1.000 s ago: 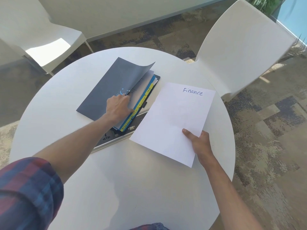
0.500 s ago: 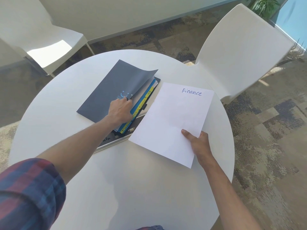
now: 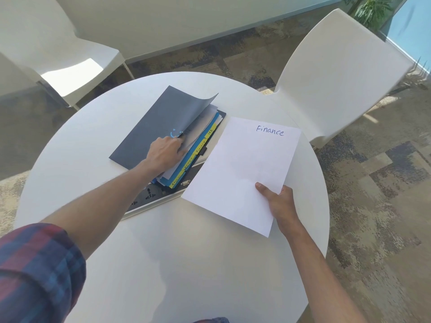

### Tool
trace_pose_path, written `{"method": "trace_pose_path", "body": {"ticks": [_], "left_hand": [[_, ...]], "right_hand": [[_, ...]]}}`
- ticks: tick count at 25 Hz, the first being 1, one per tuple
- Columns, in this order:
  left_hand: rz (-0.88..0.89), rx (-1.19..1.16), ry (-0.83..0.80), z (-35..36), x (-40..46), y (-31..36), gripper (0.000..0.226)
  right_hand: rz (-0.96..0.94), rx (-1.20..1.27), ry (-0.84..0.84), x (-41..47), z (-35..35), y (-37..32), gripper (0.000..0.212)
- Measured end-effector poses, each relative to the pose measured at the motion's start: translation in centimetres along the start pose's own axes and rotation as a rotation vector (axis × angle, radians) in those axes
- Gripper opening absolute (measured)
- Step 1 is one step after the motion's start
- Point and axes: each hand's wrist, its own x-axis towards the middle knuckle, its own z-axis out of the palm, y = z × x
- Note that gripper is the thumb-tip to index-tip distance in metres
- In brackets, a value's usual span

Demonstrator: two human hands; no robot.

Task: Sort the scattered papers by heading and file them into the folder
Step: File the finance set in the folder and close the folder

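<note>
Bright daylight fills the scene, throwing a hard sunlit patch on the seat of the white plastic chair [image 3: 70, 75] at left. The round white table [image 3: 163, 264] glares mildly and carries soft arm shadows. Wide-angle distortion bends the edges; the patterned brown carpet [image 3: 384, 229] smears at right.

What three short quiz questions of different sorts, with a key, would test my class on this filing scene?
1. True or false: the right hand holds the sheet headed Finance.
2. What colour are the folder tabs?
3. The left hand is at: A the folder's pages, B a chair, C the table edge.

Key: 1 true; 2 yellow; 3 A.
</note>
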Motion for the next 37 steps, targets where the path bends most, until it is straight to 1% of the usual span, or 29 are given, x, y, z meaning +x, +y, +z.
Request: {"method": "trace_pose_path", "body": {"ticks": [2,8,10,15,18,22,25,26,29,30,31,32,35,36,37], "left_hand": [[-0.002,0.008,-0.009,-0.1,0.1,0.0,0.039],[-0.031,0.050,-0.030,-0.2,-0.2,1.0,0.049],[-0.045,0.054,-0.032,-0.1,-0.1,1.2,0.043],[-0.061,0.082,-0.059,-0.1,0.1,1.0,0.023],[-0.057,0.117,-0.081,-0.2,-0.2,1.4,0.020],[-0.060,0.175,-0.115,0.4,-0.8,2.2,0.037],[-0.052,0.215,-0.111,0.5,-0.8,1.8,0.041],[-0.037,0.216,-0.112,0.1,-0.7,1.5,0.046],[0.095,0.187,-0.155,-2.1,-0.6,0.3,0.077],[0.137,0.186,-0.158,-2.9,-0.6,-0.1,0.081],[0.155,0.193,-0.151,-3.5,-0.5,-0.6,0.080],[0.157,0.205,-0.139,-3.8,-0.5,-1.2,0.073],[0.143,0.233,-0.089,-3.9,-0.5,-2.0,0.034],[0.126,0.230,-0.079,-3.7,-0.7,-2.1,0.025],[0.106,0.224,-0.068,-3.4,-0.9,-2.1,0.021]], "right_hand": [[-0.009,0.003,-0.002,0.0,0.1,-0.1,0.003],[-0.021,0.008,-0.003,0.0,0.0,-0.2,0.005],[-0.019,0.006,-0.002,0.0,-0.1,-0.1,0.004],[-0.011,0.005,0.005,0.1,-0.1,-0.1,0.003],[-0.008,0.001,0.005,0.0,0.0,-0.1,0.003],[-0.003,0.000,0.011,0.0,-0.1,-0.1,0.005],[-0.004,0.002,0.007,-0.1,-0.2,-0.1,0.003],[-0.002,0.001,0.004,-0.1,-0.2,-0.2,0.003],[0.000,-0.006,-0.014,0.0,0.3,-0.3,0.004],[0.002,-0.011,-0.020,0.1,0.5,-0.4,0.006],[0.004,-0.013,-0.027,0.1,0.7,-0.5,0.008],[0.006,-0.010,-0.038,0.2,1.1,-0.6,0.009],[0.000,-0.007,-0.070,0.2,2.1,-1.0,0.011],[-0.002,-0.008,-0.075,0.3,2.3,-1.2,0.012],[-0.007,-0.008,-0.077,0.3,2.6,-1.3,0.012]]}}
